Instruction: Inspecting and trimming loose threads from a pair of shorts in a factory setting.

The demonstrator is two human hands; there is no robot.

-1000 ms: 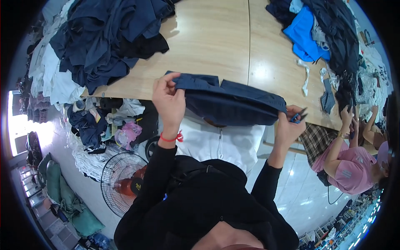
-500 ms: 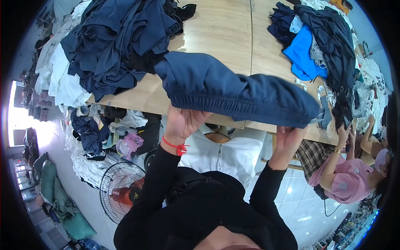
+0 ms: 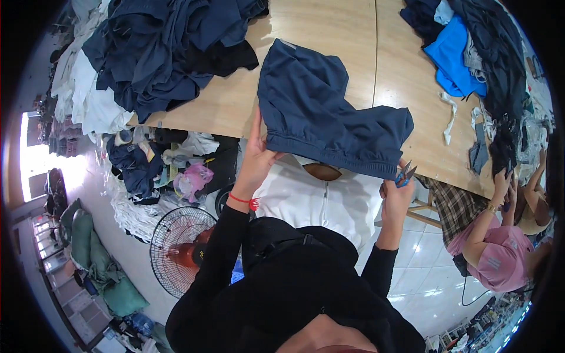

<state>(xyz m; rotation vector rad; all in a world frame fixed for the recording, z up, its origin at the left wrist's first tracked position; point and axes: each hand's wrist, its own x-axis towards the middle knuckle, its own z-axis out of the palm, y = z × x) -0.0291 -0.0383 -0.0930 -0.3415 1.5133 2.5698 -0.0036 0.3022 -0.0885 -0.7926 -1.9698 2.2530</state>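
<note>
From the head view, the left hand (image 3: 257,157) pinches the near-left waistband corner of the navy shorts (image 3: 321,112), which lie spread over the near edge of the wooden table (image 3: 329,29). The right hand (image 3: 395,194) grips the near-right corner (and small blue snips (image 3: 405,175) too). A heap of dark clothes (image 3: 159,53) sits far left.

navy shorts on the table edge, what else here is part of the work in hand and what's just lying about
In hand:
navy shorts, waistband gripped by left hand and right hand
small blue snips in the right hand

Lying about:
dark clothes heap
bright blue garment
floor fan
wooden table
</note>
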